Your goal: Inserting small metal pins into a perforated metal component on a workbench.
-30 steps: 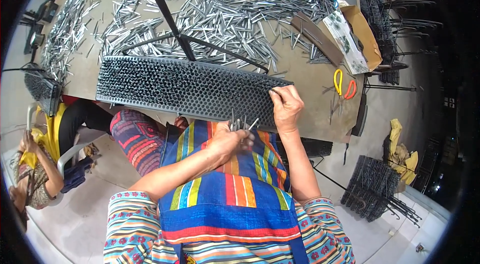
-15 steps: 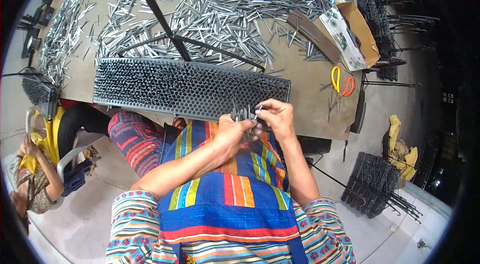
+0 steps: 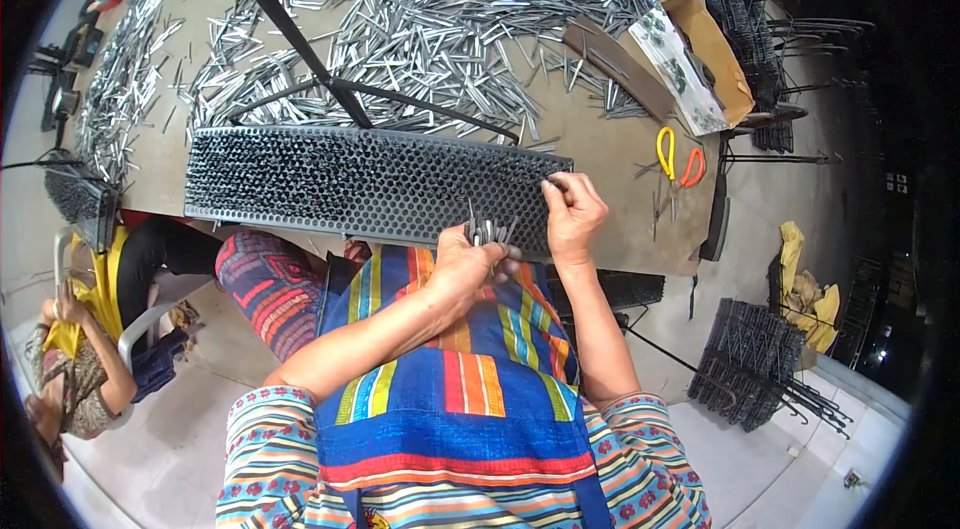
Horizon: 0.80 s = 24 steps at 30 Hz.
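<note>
My left hand (image 3: 468,263) is closed around a bunch of thin metal strips (image 3: 489,231), whose ends stick up above the fingers. It is just in front of a long black perforated panel (image 3: 420,175) lying across the table edge. Many round holes cover the panel; its left part is thick with dark pieces, while holes toward the right look bare. My right hand (image 3: 575,219) is over the panel's right end, thumb and fingertips pinched together. Anything inside that pinch is too small to make out.
Loose metal strips (image 3: 400,49) are heaped across the table. A black stand bar (image 3: 290,24) rises behind the panel. Yellow-and-red-handled scissors (image 3: 674,184) and an open carton (image 3: 690,69) lie right. Another person (image 3: 95,329) sits at left. Stacked black racks (image 3: 745,364) stand at lower right.
My right hand has moved from beside the left hand up and right to the panel's right end. My left hand keeps the strips in nearly the same place.
</note>
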### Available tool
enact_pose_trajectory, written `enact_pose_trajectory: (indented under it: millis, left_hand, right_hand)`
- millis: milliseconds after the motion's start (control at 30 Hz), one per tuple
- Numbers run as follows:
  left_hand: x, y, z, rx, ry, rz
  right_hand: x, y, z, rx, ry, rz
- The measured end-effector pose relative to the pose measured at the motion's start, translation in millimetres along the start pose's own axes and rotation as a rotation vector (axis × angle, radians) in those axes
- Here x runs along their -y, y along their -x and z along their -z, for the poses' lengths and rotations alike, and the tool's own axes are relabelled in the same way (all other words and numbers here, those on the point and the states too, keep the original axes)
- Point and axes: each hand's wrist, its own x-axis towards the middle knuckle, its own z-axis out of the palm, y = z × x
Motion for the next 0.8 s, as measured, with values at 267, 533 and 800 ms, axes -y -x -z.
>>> enact_pose_trajectory:
  millis: [267,533,800]
  left_hand:
    - [-1,-3,1,0.009,0.069,0.043]
    - [-1,-6,2,0.085,0.051,0.049]
    - [-1,-2,0,0.094,0.043,0.017]
  right_hand:
    - [4,0,3,0.101,0.285,0.089]
    - [16,16,22,0.643,-0.535,-0.557]
    - [22,30,19,0.427,-0.782,-0.791]
